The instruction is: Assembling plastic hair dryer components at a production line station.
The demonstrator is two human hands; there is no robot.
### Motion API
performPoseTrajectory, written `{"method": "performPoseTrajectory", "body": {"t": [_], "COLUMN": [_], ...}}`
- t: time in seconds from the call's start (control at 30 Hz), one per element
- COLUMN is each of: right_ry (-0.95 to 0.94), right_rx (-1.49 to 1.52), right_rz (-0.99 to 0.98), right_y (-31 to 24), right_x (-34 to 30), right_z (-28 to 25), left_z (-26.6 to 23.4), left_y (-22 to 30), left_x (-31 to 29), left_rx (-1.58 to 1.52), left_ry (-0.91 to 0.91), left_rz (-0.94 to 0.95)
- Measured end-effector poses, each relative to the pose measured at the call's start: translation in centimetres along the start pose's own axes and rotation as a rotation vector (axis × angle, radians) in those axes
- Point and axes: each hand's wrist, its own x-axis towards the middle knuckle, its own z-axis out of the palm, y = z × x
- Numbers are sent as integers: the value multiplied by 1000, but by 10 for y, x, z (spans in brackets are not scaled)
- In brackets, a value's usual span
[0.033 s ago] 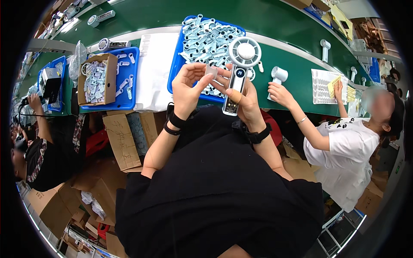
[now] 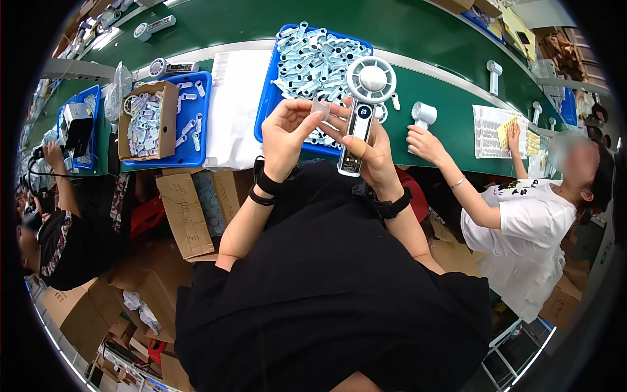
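Note:
My right hand (image 2: 371, 145) is closed around the handle of a white handheld fan (image 2: 358, 132), its thumb across the front. The fan stands nearly upright with its round grille at the top, and a small dark display on the handle is lit. Just left of it, my left hand (image 2: 287, 130) pinches a small, pale, thin piece like film (image 2: 319, 108) between thumb and fingertips. The fingertips of both hands are close together there. Behind them lies a blue tray (image 2: 266, 108) heaped with pale blue-white handle-shaped parts (image 2: 313, 62).
White sheets (image 2: 228, 98) lie left of the tray. Beyond them a cardboard box (image 2: 168, 117) of similar parts sits in another blue tray (image 2: 201, 140). At right, a co-worker's hand (image 2: 424, 142) touches another fan (image 2: 424, 114), near a sticker sheet (image 2: 486, 134). Another person works at far left.

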Motion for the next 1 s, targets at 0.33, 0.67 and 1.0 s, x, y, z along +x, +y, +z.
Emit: {"method": "performPoseTrajectory", "body": {"t": [0.33,0.67,1.0], "right_ry": [71,45,114], "right_rx": [43,550,493], "right_rz": [-46,108,133], "right_y": [1,1,4], "right_x": [5,14,16], "right_z": [-3,-22,-20], "left_z": [0,9,23], "left_y": [13,43,43], "left_x": [2,-13,-15], "left_rx": [-150,-138,-54], "left_ry": [124,-176,-248], "left_rz": [22,-14,-146]}}
